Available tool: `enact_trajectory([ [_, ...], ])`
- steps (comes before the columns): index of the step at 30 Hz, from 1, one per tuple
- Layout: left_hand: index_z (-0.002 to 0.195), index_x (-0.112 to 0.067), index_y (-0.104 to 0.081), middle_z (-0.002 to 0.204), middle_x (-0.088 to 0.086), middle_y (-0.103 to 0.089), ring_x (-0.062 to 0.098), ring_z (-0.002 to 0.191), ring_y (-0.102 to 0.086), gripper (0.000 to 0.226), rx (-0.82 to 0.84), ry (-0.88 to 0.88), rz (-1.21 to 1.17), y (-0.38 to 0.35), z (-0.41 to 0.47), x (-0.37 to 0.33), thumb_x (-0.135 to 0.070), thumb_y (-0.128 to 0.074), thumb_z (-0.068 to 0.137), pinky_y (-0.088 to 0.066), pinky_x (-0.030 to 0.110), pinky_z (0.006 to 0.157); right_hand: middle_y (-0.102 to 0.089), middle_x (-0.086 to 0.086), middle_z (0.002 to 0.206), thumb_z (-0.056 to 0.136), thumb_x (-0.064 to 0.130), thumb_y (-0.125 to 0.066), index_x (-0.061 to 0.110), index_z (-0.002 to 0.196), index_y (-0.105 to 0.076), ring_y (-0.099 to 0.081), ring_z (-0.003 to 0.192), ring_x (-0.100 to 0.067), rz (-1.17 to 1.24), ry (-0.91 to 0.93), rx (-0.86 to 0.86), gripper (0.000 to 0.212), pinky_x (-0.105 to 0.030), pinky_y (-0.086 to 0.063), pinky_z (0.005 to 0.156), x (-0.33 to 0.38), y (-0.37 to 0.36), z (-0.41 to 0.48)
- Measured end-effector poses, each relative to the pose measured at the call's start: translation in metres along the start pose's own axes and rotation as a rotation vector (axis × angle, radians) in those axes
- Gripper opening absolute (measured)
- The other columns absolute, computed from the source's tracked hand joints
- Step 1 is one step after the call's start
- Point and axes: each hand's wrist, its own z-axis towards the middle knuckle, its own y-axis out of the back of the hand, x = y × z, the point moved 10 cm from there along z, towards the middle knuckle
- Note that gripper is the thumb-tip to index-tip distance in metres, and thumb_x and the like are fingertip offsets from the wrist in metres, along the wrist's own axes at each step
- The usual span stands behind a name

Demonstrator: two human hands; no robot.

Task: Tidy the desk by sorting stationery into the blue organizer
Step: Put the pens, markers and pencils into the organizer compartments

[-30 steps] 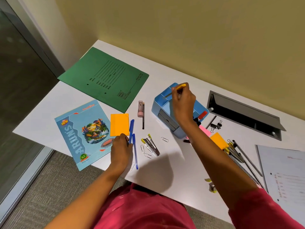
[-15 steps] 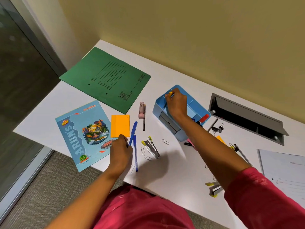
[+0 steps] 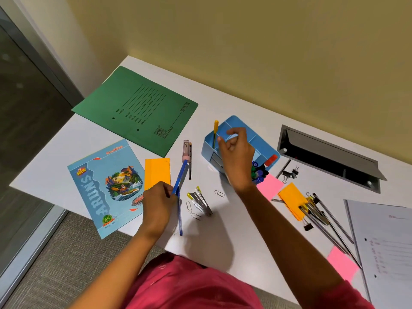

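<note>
Yellow pen (image 3: 215, 132) now in organizer (image 3: 266, 145), right hand (image 3: 236, 153) freed

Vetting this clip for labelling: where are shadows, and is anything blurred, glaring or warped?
Head view: the arms cast a shadow on the white desk near its front edge; the right hand over the blue organizer looks slightly soft; no glare; the lens skews the desk's edges.

beige-yellow wall (image 3: 267, 41) behind white desk (image 3: 89, 134); grey carpet (image 3: 55, 264); glass partition (image 3: 22, 130) at left.
</note>
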Motion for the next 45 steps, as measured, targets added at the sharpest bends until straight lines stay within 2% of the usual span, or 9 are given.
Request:
enact_trajectory([
  [3,0.088,-0.010,-0.065,0.076,0.001,-0.064,0.017,0.070,-0.060,0.010,-0.017,-0.090,-0.071,0.009,-0.004,-0.030,-0.004,-0.066,0.080,-0.043,0.025,0.061,-0.059,0.002,0.077,0.087,0.027,-0.066,0.018,0.104,-0.053,-0.060,0.072,-0.015,0.007,-0.089,0.069,0.022,-0.036,-0.053,0.072,-0.017,-0.015,-0.027],
  [6,0.090,-0.015,-0.064,0.080,-0.003,-0.065,0.012,0.074,-0.062,0.017,-0.024,-0.207,-0.127,0.017,-0.012,-0.064,-0.002,-0.065,0.079,-0.049,0.024,0.065,-0.060,-0.004,0.099,0.087,0.033,-0.065,0.014,0.111,-0.054,-0.059,0.081,-0.016,0.082,-0.205,0.166,0.032,-0.022,-0.050,0.071,-0.031,-0.032,-0.047],
  [14,0.100,-0.019,-0.064,0.092,-0.008,-0.064,0.002,0.083,-0.061,0.018,0.013,-0.381,-0.156,0.006,-0.020,-0.094,-0.007,-0.064,0.087,-0.053,0.019,0.074,-0.064,-0.002,0.076,0.093,0.038,-0.052,0.012,0.097,-0.055,-0.058,0.066,-0.005,0.296,-0.086,0.073,0.027,-0.028,-0.052,0.064,-0.002,-0.010,-0.050],
  [20,0.099,-0.015,-0.062,0.088,-0.008,-0.062,-0.008,0.076,-0.059,0.013,0.005,-0.309,-0.139,0.002,-0.010,-0.072,-0.007,-0.061,0.089,-0.041,0.002,0.064,-0.062,-0.005,0.089,0.097,0.033,-0.048,0.016,0.101,-0.052,-0.062,0.078,-0.017,0.233,0.057,-0.129,0.018,-0.021,-0.051,0.063,0.025,0.024,-0.011],
  [25,0.093,-0.018,-0.060,0.088,-0.006,-0.064,0.011,0.078,-0.061,0.012,0.022,-0.271,-0.046,-0.007,-0.004,-0.034,-0.008,-0.063,0.087,-0.047,0.020,0.066,-0.056,-0.007,0.092,0.099,0.026,-0.045,0.009,0.101,-0.050,-0.051,0.074,-0.012,0.143,0.124,-0.147,0.017,-0.009,-0.037,0.061,0.022,0.013,0.024],
  [29,0.092,-0.020,-0.060,0.092,-0.005,-0.067,0.014,0.082,-0.062,0.013,0.070,-0.227,-0.014,-0.019,-0.003,-0.007,-0.007,-0.058,0.089,-0.053,0.038,0.069,-0.057,-0.008,0.096,0.098,0.022,-0.048,0.007,0.100,-0.051,-0.051,0.081,-0.016,0.033,0.083,-0.064,0.016,-0.014,-0.039,0.064,0.001,-0.019,0.039],
  [32,0.089,-0.020,-0.060,0.089,-0.001,-0.066,0.017,0.079,-0.060,0.012,0.064,-0.178,0.023,-0.019,-0.003,0.003,-0.008,-0.059,0.087,-0.051,0.038,0.067,-0.058,-0.011,0.098,0.097,0.024,-0.049,0.004,0.101,-0.052,-0.052,0.085,-0.021,-0.042,0.023,-0.025,0.020,-0.032,-0.044,0.069,-0.016,-0.037,0.044],
  [37,0.092,-0.019,-0.063,0.086,-0.001,-0.064,0.018,0.077,-0.059,0.014,0.072,-0.123,0.064,-0.015,-0.001,0.023,-0.007,-0.062,0.085,-0.052,0.041,0.067,-0.059,-0.014,0.101,0.096,0.025,-0.052,0.002,0.099,-0.057,-0.054,0.090,-0.026,-0.112,-0.033,-0.002,0.023,-0.039,-0.043,0.074,-0.029,-0.047,0.051],
  [45,0.090,-0.013,-0.066,0.083,0.003,-0.065,0.020,0.075,-0.059,0.009,0.099,-0.025,0.112,-0.017,-0.003,0.040,-0.011,-0.068,0.082,-0.049,0.033,0.067,-0.057,-0.010,0.103,0.092,0.019,-0.061,0.006,0.106,-0.054,-0.047,0.086,-0.012,-0.068,-0.039,-0.030,0.020,-0.022,-0.038,0.070,-0.027,-0.041,0.051],
])
